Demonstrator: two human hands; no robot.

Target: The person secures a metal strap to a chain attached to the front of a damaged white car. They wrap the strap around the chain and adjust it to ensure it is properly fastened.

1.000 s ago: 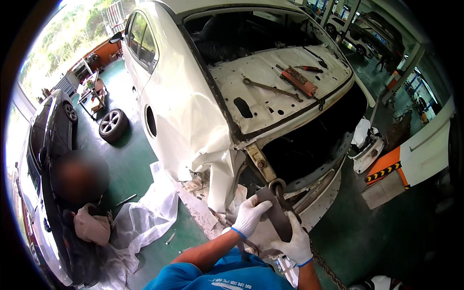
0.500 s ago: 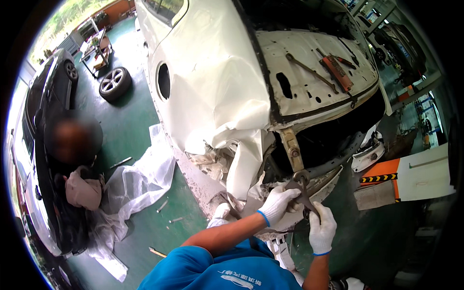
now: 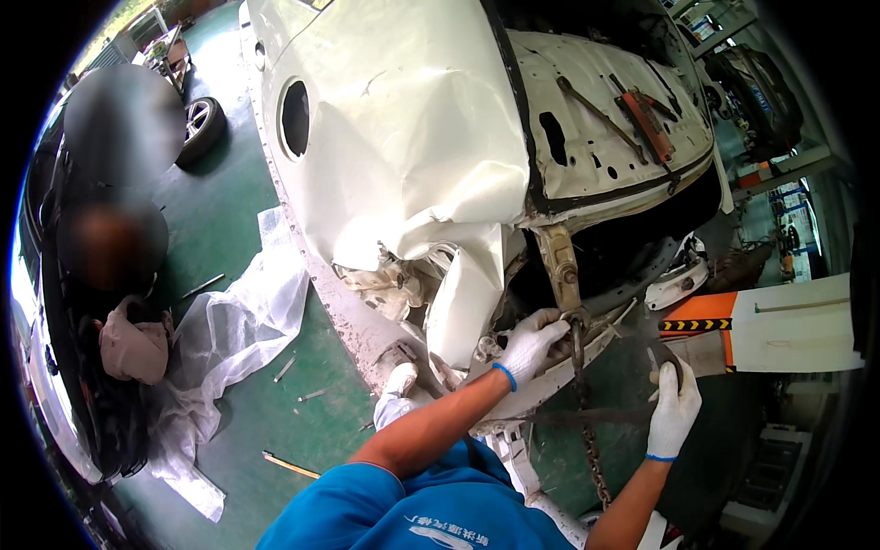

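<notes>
My left hand, in a white glove with a blue cuff, is closed at the top of a rusty chain. Its fingers press where the chain meets a worn metal pulling clamp at the car's crumpled rear. From there the chain hangs downward. My right hand, gloved alike, is off to the right, closed on a dark, curved, strap-like piece. A blurred dark band runs behind the chain between my arms. The white car body has a dented, torn rear corner.
A long wrench and a red tool lie on the car's rear panel. At left are plastic sheeting, a loose wheel, a dark car and people. An orange-and-white panel lies at right.
My right hand has moved right, away from my left, carrying the dark piece. My left hand has come up to the chain's top. The chain now shows hanging. Another person has appeared at left.
</notes>
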